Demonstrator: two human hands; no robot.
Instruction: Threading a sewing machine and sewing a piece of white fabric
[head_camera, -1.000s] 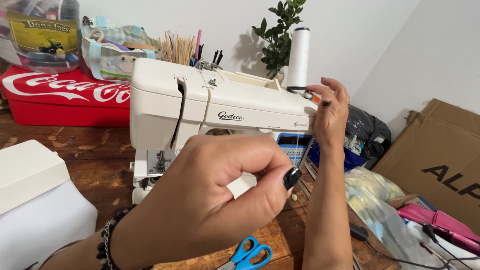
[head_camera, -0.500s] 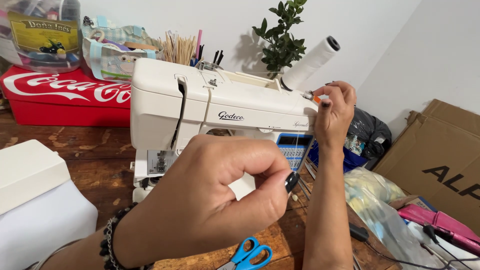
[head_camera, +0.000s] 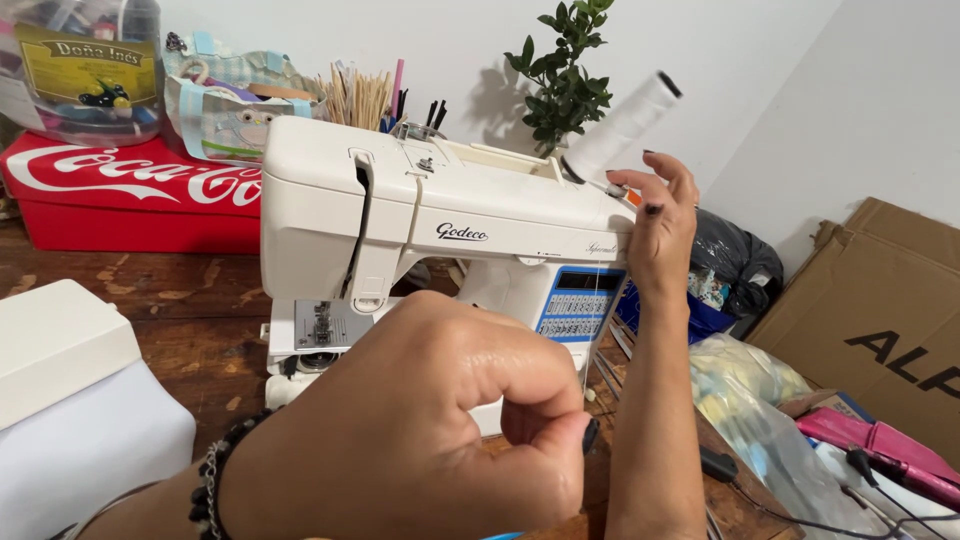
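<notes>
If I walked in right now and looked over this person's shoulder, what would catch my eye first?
The cream sewing machine fills the middle of the wooden table. Close to the camera, the left hand pinches a fine thread, while the right hand reaches to the tilted white thread cone at the machine's right end. A red box sits behind on the left.

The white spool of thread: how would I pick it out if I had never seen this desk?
Find the big cream sewing machine in the middle of the wooden table. At its top right end, by the right hand, a white spool of thread leans out to the right, in front of a leafy green plant. It is the only plain white cylinder there, tilted, not upright.
</notes>
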